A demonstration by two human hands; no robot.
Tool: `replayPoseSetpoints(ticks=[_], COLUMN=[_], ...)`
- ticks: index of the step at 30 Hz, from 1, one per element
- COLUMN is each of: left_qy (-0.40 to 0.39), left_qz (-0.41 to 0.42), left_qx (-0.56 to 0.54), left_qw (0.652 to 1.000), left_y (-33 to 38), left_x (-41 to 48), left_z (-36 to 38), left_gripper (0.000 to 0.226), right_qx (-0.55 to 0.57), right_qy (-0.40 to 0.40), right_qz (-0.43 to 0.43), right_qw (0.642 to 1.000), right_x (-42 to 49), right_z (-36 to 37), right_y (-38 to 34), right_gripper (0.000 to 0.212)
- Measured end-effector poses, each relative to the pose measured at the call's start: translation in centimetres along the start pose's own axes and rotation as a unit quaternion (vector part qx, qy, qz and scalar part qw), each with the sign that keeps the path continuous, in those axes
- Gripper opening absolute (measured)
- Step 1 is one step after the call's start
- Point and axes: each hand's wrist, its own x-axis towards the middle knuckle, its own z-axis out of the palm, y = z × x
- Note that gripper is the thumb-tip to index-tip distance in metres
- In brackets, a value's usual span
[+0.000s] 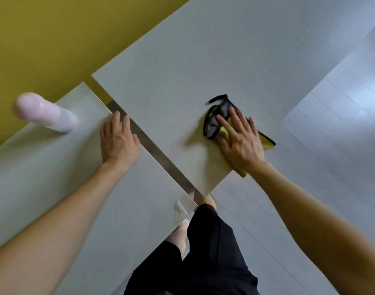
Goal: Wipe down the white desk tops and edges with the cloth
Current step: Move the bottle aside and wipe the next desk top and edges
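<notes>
Two white desk tops meet below me, with a narrow gap between them. On the right desk (182,60) lies a yellow and grey cloth (216,122) with a black border, near the desk's front corner. My right hand (239,141) presses flat on the cloth with straight, spread fingers. Part of the cloth sticks out under my wrist past the desk edge. My left hand (118,141) rests flat on the left desk (44,177) at its edge by the gap, holding nothing.
A pale pink bottle (44,112) stands on the left desk, left of my left hand. A yellow wall (54,39) runs behind both desks. Grey floor (331,145) lies to the right; my legs in black shorts (203,252) stand at the corner between the desks.
</notes>
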Motion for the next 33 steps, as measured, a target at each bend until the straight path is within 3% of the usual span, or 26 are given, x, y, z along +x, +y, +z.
replayPoseSetpoints(ticks=[3, 5, 7, 14, 24, 29, 33], left_qy=[-0.084, -0.115, -0.154, -0.178, -0.156, -0.152, -0.152], left_qz=[0.088, 0.127, 0.157, 0.150, 0.167, 0.169, 0.162], left_qx=[-0.020, 0.022, 0.062, 0.051, 0.059, 0.049, 0.061], left_qw=[0.992, 0.985, 0.973, 0.971, 0.972, 0.973, 0.973], left_y=[3.0, 5.2, 7.1, 8.7, 8.3, 8.3, 8.5], left_x=[0.2, 0.4, 0.6, 1.1, 2.1, 2.2, 2.1], left_z=[-1.2, -1.3, -1.0, 0.3, 0.3, -0.1, -0.3], left_gripper=[0.104, 0.140, 0.160, 0.174, 0.176, 0.174, 0.179], right_qx=[0.018, 0.020, 0.018, 0.020, -0.043, -0.021, -0.022], right_qy=[0.017, 0.032, 0.047, 0.060, 0.046, -0.002, -0.071], right_qz=[0.112, 0.132, 0.132, 0.059, 0.057, -0.186, -0.377], right_qw=[0.993, 0.991, 0.990, 0.996, 0.996, 0.982, 0.923], right_x=[4.9, 5.1, 4.4, 4.5, 4.8, 2.8, 4.6], right_z=[-1.6, -1.2, -1.0, -1.4, -1.0, 0.6, -0.1], right_y=[4.0, 3.6, 3.0, 6.2, 4.2, -0.3, 1.7], right_gripper=[0.071, 0.072, 0.073, 0.069, 0.073, 0.077, 0.073])
